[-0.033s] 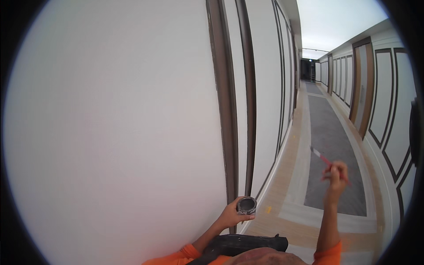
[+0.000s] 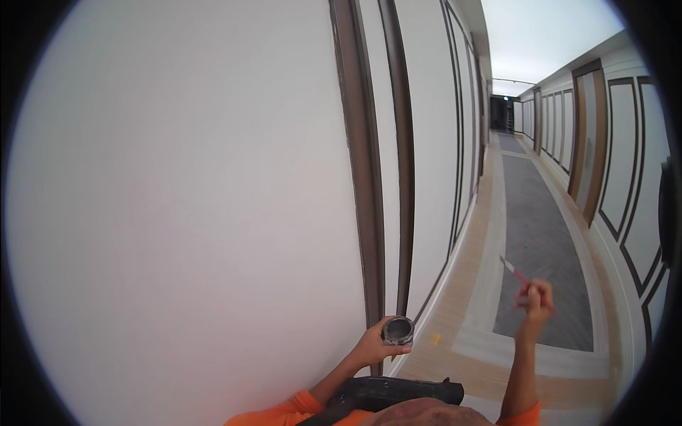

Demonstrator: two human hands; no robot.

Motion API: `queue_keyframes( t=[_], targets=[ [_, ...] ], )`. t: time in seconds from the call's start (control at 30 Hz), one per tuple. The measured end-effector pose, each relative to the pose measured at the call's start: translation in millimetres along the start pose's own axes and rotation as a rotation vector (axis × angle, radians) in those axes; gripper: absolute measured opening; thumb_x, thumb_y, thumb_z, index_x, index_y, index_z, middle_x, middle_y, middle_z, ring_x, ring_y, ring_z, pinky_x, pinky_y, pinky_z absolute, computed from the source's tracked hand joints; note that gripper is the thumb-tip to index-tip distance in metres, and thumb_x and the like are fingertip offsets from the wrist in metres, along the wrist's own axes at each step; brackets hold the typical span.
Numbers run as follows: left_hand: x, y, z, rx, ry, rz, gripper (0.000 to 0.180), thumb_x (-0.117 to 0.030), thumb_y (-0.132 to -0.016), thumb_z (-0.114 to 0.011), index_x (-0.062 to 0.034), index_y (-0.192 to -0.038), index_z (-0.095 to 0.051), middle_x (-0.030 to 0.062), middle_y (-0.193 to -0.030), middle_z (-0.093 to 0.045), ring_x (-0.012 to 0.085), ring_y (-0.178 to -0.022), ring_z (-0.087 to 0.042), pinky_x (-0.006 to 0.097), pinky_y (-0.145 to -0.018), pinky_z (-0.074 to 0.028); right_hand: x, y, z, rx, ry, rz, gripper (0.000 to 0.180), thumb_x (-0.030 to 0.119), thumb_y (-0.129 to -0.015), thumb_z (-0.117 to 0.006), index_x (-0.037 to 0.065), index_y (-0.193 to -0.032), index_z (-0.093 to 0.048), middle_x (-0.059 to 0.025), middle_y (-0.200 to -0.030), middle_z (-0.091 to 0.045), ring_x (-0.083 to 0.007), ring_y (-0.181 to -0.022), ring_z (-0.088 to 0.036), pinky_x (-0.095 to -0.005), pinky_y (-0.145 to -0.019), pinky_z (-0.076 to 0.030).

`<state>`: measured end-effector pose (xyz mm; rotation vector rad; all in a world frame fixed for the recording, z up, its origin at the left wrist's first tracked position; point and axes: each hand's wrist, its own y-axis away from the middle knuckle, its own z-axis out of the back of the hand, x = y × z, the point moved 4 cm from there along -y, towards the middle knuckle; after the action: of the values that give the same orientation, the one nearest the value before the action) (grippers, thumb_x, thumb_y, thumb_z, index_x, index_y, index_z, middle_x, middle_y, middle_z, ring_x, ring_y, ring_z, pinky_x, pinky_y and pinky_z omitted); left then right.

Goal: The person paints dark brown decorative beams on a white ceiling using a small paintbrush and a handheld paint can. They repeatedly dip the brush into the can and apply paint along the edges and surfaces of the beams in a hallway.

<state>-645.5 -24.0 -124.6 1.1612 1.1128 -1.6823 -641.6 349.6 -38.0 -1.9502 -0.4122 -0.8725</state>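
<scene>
My left hand (image 2: 371, 347) is wrapped around a small round grey tin (image 2: 398, 330), held low beside the white wall panel (image 2: 185, 213). Close to the tin, a dark brown vertical trim strip (image 2: 359, 177) runs up the wall. My right hand (image 2: 536, 302) is raised out to the right, away from the wall, pinching a thin red-handled brush (image 2: 517, 273) whose pale tip points up and to the left. Orange sleeves show at both of my arms.
A black bag or strap (image 2: 398, 392) lies across my front at the lower edge. A long corridor runs ahead with a grey carpet (image 2: 536, 234), a beige floor border (image 2: 490, 284) and panelled walls with brown frames (image 2: 625, 163) on the right.
</scene>
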Motion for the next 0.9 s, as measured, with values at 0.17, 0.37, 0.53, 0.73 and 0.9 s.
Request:
queue_keyframes(
  t=[0.17, 0.37, 0.53, 0.73, 0.9],
  targets=[
    [-18.9, 15.5, -20.5, -0.070, 0.036, 0.021, 0.078, -0.022, -0.077, -0.094, -0.0041, -0.141, -0.053, 0.0071, -0.124, -0.068, 0.0170, -0.118, -0.064, 0.034, -0.105, -0.048, -103.1, 121.3, 90.1, -0.223, -0.013, -0.528, 0.019, 0.020, -0.102, -0.056, 0.009, -0.114, -0.064, -0.0062, -0.100, -0.065, -0.0140, -0.079, -0.064, -0.0263, -0.055, -0.050],
    [-44.8, 7.0, -54.8, -0.030, -0.026, 0.034, 0.074, -0.022, -0.078, -0.092, -0.0064, -0.140, -0.056, 0.0064, -0.131, -0.066, 0.0176, -0.125, -0.061, 0.035, -0.110, -0.044, -133.1, 183.6, 149.7, -0.331, -0.051, -0.732, 0.020, 0.024, -0.102, -0.059, 0.012, -0.117, -0.065, -0.0020, -0.096, -0.066, -0.0105, -0.077, -0.065, -0.0221, -0.054, -0.052],
    [-46.2, 0.9, -65.3, -0.008, -0.054, -0.039, 0.077, -0.023, -0.077, -0.093, -0.0053, -0.141, -0.054, 0.0057, -0.125, -0.066, 0.0167, -0.119, -0.061, 0.033, -0.107, -0.045, -127.9, 156.1, 142.0, -0.261, -0.078, -0.620, 0.016, 0.018, -0.101, -0.059, 0.006, -0.111, -0.064, -0.0050, -0.093, -0.064, -0.0119, -0.078, -0.061, -0.0259, -0.056, -0.050],
    [-44.2, -17.3, -64.1, 0.055, -0.080, -0.052, 0.078, -0.024, -0.076, -0.094, -0.0052, -0.141, -0.055, 0.0063, -0.126, -0.066, 0.0169, -0.120, -0.061, 0.033, -0.108, -0.045, -9.5, 18.9, 57.8, 0.027, -0.170, -0.220, 0.018, 0.019, -0.101, -0.064, 0.003, -0.110, -0.064, -0.0076, -0.095, -0.067, -0.0140, -0.081, -0.064, -0.0274, -0.060, -0.054],
    [-37.2, -24.5, -49.4, 0.072, -0.059, -0.063, 0.080, -0.026, -0.074, -0.095, -0.0071, -0.141, -0.055, 0.0061, -0.126, -0.067, 0.0174, -0.119, -0.063, 0.034, -0.106, -0.047, 133.2, -92.0, -61.4, 0.345, -0.199, 0.297, 0.020, 0.019, -0.101, -0.066, 0.003, -0.113, -0.066, -0.0082, -0.097, -0.070, -0.0147, -0.085, -0.067, -0.0284, -0.063, -0.056]
  ],
)
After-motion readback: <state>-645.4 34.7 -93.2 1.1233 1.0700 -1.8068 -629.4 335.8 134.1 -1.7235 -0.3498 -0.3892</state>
